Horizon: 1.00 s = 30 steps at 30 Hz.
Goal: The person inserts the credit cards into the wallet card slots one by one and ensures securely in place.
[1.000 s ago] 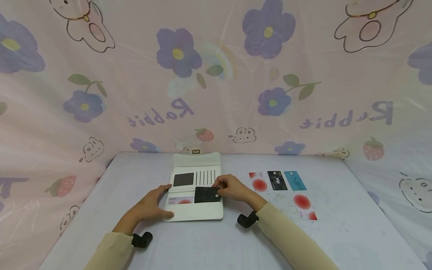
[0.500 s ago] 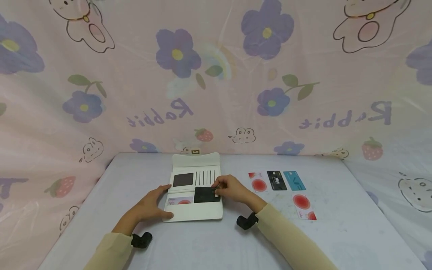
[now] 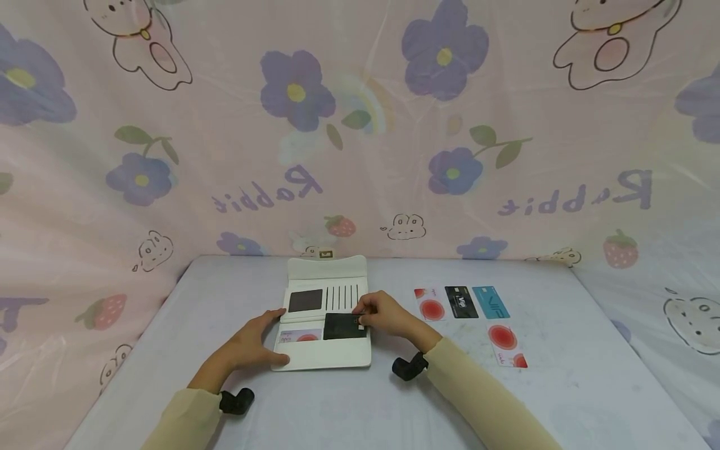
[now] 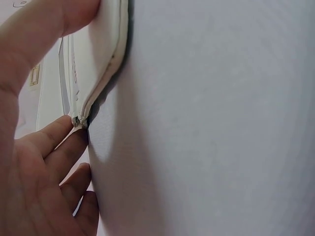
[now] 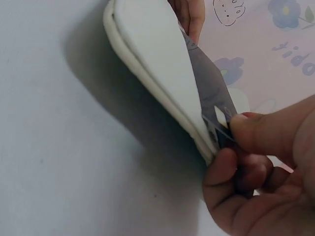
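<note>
An opened white wallet (image 3: 320, 358) lies on the table, its flap to the back. My left hand (image 3: 247, 342) steadies its left side: the thumb rests on the near corner, and the fingers touch the edge, spread and fairly straight. My right hand (image 3: 387, 314) pinches a black card (image 3: 340, 325) at its right end between thumb and fingers. The card sits partly inside the wallet's near right pocket, as the right wrist view also shows. In the near left pocket a white-and-red card (image 3: 300, 335) sticks out.
Right of the wallet lie a white-and-red card (image 3: 432, 307), a black VIP card (image 3: 461, 302), a blue VIP card (image 3: 491, 302) and, nearer, another white-and-red card (image 3: 504, 340). A printed curtain (image 3: 360, 156) hangs behind the white table (image 3: 326, 412).
</note>
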{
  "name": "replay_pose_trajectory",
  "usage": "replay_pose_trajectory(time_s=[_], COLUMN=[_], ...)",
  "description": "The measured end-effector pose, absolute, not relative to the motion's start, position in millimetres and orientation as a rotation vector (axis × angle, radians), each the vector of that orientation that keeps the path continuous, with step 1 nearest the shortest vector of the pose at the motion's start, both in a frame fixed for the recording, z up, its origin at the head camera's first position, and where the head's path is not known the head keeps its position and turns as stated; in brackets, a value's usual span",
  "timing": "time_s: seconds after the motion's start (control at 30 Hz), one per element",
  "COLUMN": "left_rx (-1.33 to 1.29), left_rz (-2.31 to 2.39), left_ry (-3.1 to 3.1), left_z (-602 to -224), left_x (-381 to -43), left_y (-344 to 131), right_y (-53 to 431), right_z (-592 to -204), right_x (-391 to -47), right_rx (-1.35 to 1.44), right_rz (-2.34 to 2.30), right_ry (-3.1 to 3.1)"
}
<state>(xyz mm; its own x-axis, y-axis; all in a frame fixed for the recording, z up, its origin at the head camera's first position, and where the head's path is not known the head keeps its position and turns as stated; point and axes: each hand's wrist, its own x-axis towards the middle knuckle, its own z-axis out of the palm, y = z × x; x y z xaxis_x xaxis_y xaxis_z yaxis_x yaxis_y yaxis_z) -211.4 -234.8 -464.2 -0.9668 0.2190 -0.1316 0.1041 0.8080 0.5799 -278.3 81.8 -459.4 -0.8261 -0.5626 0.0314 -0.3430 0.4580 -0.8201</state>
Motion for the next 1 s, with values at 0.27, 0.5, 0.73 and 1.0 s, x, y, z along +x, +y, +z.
replay_pose_trajectory(time_s=[0.27,0.5,0.73,1.0], left_rx=[0.235,0.222,0.185,0.180], left_rz=[0.889,0.902,0.894,0.895], left_ry=[2.792,2.785,2.780,2.785], left_z=[-465,-464,-464,-463], left_x=[-212,-212,-213,-211], left_y=[-234,-233,-233,-231], right_y=[77,78,81,84], right_z=[-455,-456,-458,-461], right_x=[-275,-275,-272,-267], right_rx=[-0.840,-0.891,-0.870,-0.785], right_rz=[-1.221,-1.176,-1.173,-1.232], right_ry=[2.442,2.480,2.537,2.592])
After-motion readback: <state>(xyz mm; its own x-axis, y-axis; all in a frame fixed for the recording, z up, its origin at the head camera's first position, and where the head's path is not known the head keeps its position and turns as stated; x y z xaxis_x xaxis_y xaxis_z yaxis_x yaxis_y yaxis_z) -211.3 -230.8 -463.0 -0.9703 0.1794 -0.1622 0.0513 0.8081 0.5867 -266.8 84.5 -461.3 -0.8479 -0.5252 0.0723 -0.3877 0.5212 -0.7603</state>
